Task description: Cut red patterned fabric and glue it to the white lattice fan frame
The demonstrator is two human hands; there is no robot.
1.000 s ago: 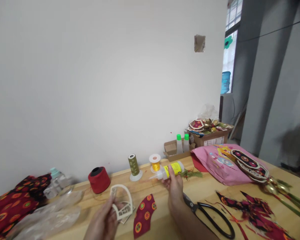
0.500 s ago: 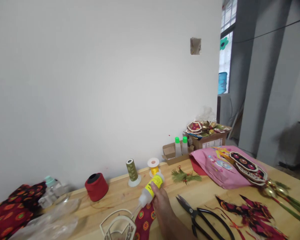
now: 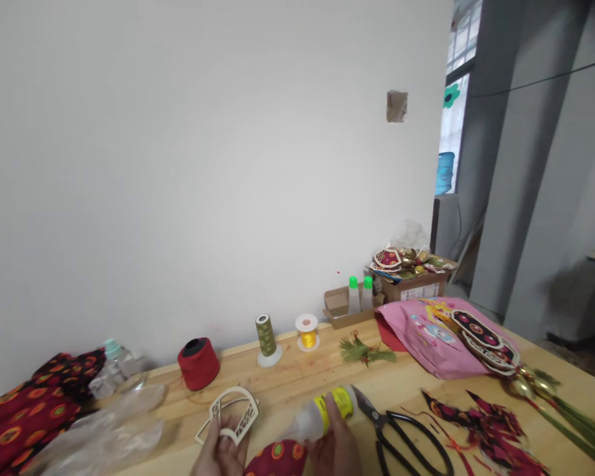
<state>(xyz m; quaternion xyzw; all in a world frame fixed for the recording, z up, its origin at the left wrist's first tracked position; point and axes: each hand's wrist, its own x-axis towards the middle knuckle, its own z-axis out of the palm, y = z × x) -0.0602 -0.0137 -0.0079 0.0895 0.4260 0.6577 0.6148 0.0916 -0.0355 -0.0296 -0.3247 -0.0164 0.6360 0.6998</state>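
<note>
- Low over the table (image 3: 287, 387), my left hand (image 3: 221, 453) pinches a pale frame (image 3: 248, 421).
- My right hand (image 3: 338, 443) wraps the yellow-labelled bottle (image 3: 315, 419), narrow end beside the patterned cloth (image 3: 280, 460).
- From afar, I judge the step as aiming bottle at cloth; next calls for a steady tilt.

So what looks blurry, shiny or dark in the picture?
In the head view, the bottle looks smeared toward its tip; in that same head view, the gold baubles glint, the window glows, and the floor at far right is dark.
</note>
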